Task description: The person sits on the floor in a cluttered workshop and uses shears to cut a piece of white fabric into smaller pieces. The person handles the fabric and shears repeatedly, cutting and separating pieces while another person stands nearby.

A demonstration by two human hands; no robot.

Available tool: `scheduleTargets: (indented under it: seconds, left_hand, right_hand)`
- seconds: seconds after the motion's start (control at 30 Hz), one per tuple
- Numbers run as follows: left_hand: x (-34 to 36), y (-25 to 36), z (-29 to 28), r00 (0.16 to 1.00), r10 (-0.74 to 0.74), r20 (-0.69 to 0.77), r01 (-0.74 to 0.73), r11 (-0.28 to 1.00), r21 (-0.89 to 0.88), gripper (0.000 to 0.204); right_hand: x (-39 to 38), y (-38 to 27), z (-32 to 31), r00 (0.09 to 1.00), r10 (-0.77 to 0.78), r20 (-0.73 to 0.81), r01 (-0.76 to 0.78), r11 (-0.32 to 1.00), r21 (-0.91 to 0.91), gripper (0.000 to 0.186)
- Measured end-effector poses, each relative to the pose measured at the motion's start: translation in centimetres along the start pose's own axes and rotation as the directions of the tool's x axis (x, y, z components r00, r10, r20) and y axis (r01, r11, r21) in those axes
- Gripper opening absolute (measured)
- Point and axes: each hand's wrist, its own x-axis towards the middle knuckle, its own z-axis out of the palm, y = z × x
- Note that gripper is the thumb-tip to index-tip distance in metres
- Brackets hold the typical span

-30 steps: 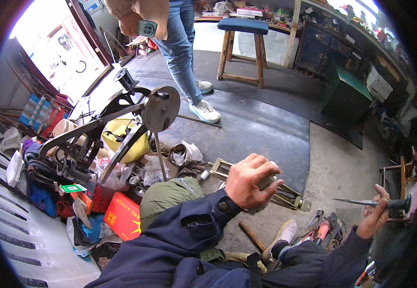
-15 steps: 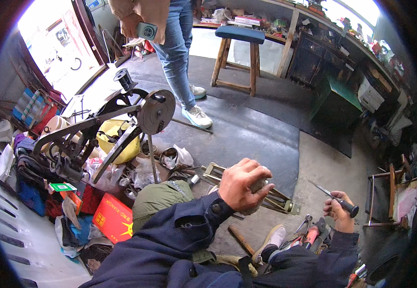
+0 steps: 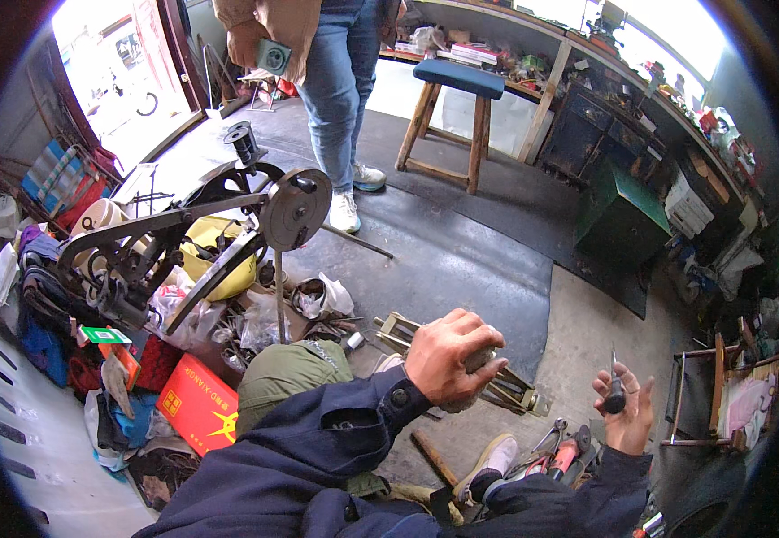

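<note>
My left hand (image 3: 448, 359) is curled round a greyish lump (image 3: 479, 360), mostly hidden by the fingers and palm. Directly behind and below it, a long brass-coloured metal frame (image 3: 517, 394) with parallel bars slants from upper left to lower right. I cannot tell whether the lump is part of that frame. To the right, my right hand (image 3: 631, 421) holds a black-handled awl (image 3: 616, 396), its thin shaft pointing up and away. The awl is apart from the frame, and some of the fingers round it are spread.
A hand-cranked machine with a round wheel (image 3: 296, 211) stands at left above bags, a yellow helmet-like item (image 3: 219, 260) and a red box (image 3: 199, 405). Another person (image 3: 331, 99) stands ahead, beside a blue-topped stool (image 3: 459, 79). Pliers and red-handled tools (image 3: 566, 455) lie below my right hand.
My right hand has shifted slightly left and turned, so the awl now points away instead of to the upper left. The left hand keeps its grip. The whole view has shifted a little.
</note>
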Motion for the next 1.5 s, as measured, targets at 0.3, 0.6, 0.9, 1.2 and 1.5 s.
scheduleTargets:
  seconds: [0.3, 0.6, 0.9, 1.2, 1.5]
  left_hand:
    - [-0.1, 0.1, 0.0, 1.0, -0.012, 0.008, 0.012, 1.0, -0.005, 0.025]
    - [-0.1, 0.0, -0.3, 1.0, -0.012, 0.018, 0.012, 1.0, -0.012, 0.025]
    - [-0.1, 0.0, -0.3, 1.0, -0.009, 0.017, 0.009, 1.0, -0.01, 0.025]
    - [-0.1, -0.1, -0.4, 1.0, -0.009, 0.007, 0.009, 1.0, -0.028, 0.025]
    - [-0.5, -0.3, -0.4, 1.0, -0.005, 0.02, 0.005, 0.999, -0.032, 0.025]
  right_hand:
    - [0.7, 0.6, -5.7, 0.894, -0.243, -0.377, 0.115, 0.936, -0.333, 0.049]
    - [0.4, -1.8, -15.9, 0.902, -0.049, -0.429, -0.144, 0.902, -0.407, 0.028]
    - [-0.2, 0.3, -23.0, 0.829, 0.122, -0.546, -0.406, 0.803, -0.438, 0.023]
    - [-0.2, 0.6, -22.2, 0.783, 0.2, -0.588, -0.508, 0.751, -0.421, 0.023]
    - [0.3, 1.2, -20.3, 0.805, 0.212, -0.554, -0.519, 0.704, -0.484, 0.028]
